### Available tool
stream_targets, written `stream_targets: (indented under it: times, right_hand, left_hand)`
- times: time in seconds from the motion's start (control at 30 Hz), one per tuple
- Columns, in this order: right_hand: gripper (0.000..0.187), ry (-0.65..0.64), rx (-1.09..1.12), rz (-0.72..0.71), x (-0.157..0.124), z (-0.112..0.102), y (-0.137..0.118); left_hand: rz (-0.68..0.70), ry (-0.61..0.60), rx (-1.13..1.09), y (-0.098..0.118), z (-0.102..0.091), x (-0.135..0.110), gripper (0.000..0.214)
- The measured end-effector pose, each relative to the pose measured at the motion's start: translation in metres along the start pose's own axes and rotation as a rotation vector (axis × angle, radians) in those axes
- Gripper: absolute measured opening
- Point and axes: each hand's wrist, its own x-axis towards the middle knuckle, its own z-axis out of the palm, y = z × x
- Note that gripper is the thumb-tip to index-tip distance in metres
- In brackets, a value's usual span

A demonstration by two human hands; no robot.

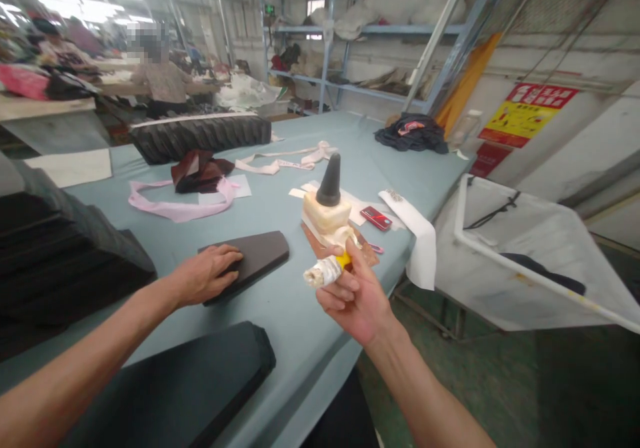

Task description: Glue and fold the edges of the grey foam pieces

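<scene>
My left hand [215, 276] lies on a dark, flat, tapered piece [263, 253] on the table, its fingers stretched over the near left part. In my right hand [357, 295] is a yellow stick-like tool wrapped in white [323, 273]; its rough, wrapped end points toward me. The tool's far end is hidden, so I cannot tell its kind. Just beyond that hand stands a cream, coated block-like container [326, 216] with a black cone [329, 181] on top. It rests on a brown board [369, 255]. A larger dark padded piece [200, 375] lies nearest me.
Stacked dark pieces [60, 248] stand at left on the blue-green table [280, 301]. A long dark row of pieces [200, 135], a pink strip [165, 209] and a red card-like item [376, 218] lie farther back. A white-framed bin [465, 261] stands right. People are in the background.
</scene>
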Motion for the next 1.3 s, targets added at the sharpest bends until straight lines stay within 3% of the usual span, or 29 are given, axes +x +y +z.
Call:
stream_targets:
  times: [0.17,0.37,0.53,0.7,0.87,1.03,1.3]
  right_hand:
    - [0.039,-0.088,0.065,0.076,-0.012,0.004,0.005]
    - [0.041,-0.224,-0.131,-0.02,-0.034,0.006,0.005]
    - [0.044,-0.137,-0.142,-0.028,-0.047,0.006,0.001]
    - [0.052,-0.025,-0.21,-0.115,-0.042,0.004,0.001]
    - [0.056,-0.076,-0.297,-0.222,-0.046,0.005,-0.002]
    - [0.057,-0.133,-0.305,-0.21,-0.054,0.001,-0.004]
    - [0.053,-0.141,-0.312,-0.195,-0.042,-0.003,-0.011]
  left_hand:
    - [-0.017,-0.01,0.018,0.001,0.003,0.0,0.061]
    - [-0.033,-0.002,0.016,0.003,0.0,0.007,0.062]
    - [-0.031,0.026,-0.029,0.001,-0.002,0.01,0.056]
    - [-0.037,0.019,-0.068,-0.001,-0.003,0.011,0.049]
    - [-0.075,-0.024,-0.039,0.003,-0.006,0.012,0.045]
    - [-0.132,-0.026,-0.002,0.009,-0.005,0.012,0.042]
    - [-0.191,-0.014,-0.033,0.016,-0.003,0.011,0.041]
